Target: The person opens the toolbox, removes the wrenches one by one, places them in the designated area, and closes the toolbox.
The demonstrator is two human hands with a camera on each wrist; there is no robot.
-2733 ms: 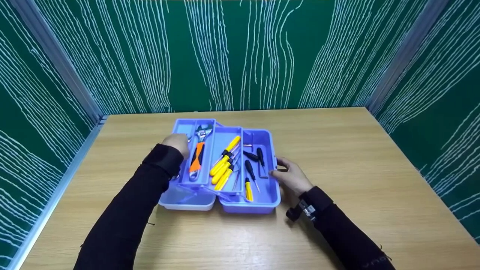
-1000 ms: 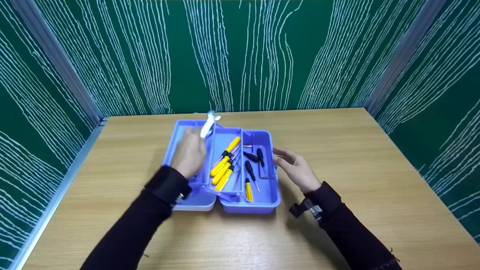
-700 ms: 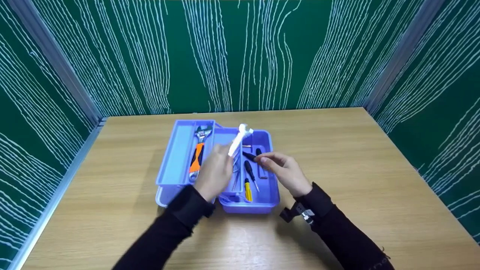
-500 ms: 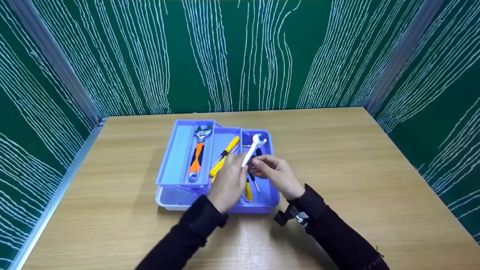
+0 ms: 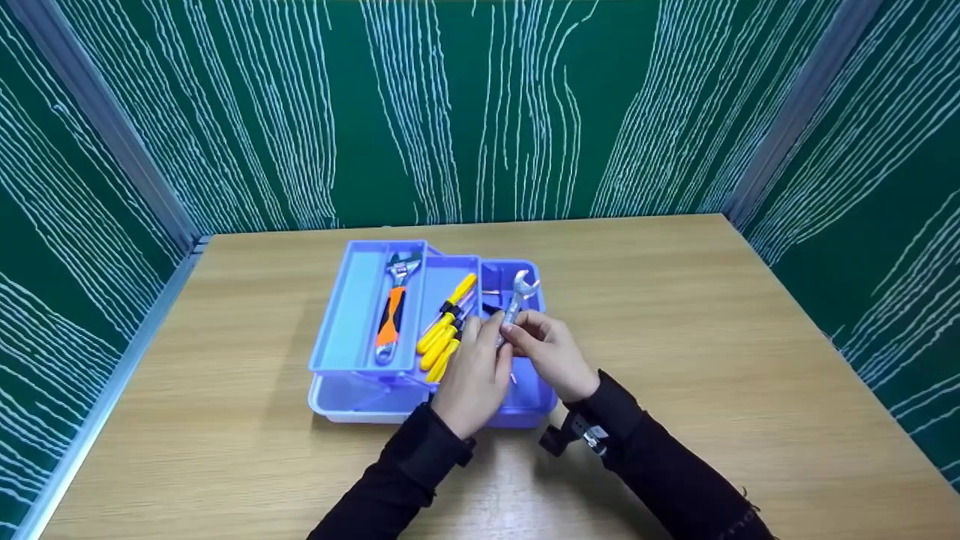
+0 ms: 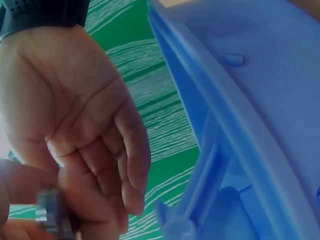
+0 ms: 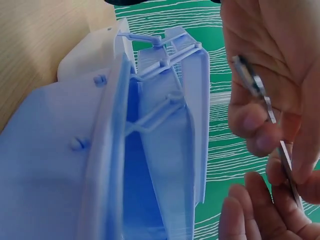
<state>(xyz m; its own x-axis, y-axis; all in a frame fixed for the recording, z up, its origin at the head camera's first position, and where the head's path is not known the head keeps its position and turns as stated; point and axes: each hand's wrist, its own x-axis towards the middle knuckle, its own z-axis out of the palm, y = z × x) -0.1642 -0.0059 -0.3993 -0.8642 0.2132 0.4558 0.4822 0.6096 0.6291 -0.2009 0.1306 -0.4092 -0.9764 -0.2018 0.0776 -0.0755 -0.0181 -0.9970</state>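
Both hands meet over the right side of an open purple toolbox [image 5: 326, 337], on a silver open-end wrench [image 5: 520, 288]. My left hand [image 5: 472, 379] holds its lower end, which the fingers mostly hide in the head view. With thumb and fingers, my right hand [image 5: 559, 356] pinches its shank just under the upward-pointing open end. In the right wrist view the wrench [image 7: 255, 85] runs across the right fingers towards the left hand's fingertips [image 7: 235, 212]. The left wrist view shows the left palm [image 6: 75, 110] and a blurred metal end of the wrench [image 6: 52, 212].
An orange-and-black adjustable wrench [image 5: 390, 319] lies in the left upper tray. Several yellow-handled screwdrivers [image 5: 435, 349] lie in the middle tray. The hands cover most of the right compartment. The wooden table [image 5: 675, 300] extends around the box, with green patterned walls [image 5: 525, 112] behind.
My left hand has lifted the open-end wrench from the left tray and carried it right. My right hand has left the box's right edge and now pinches the wrench too.
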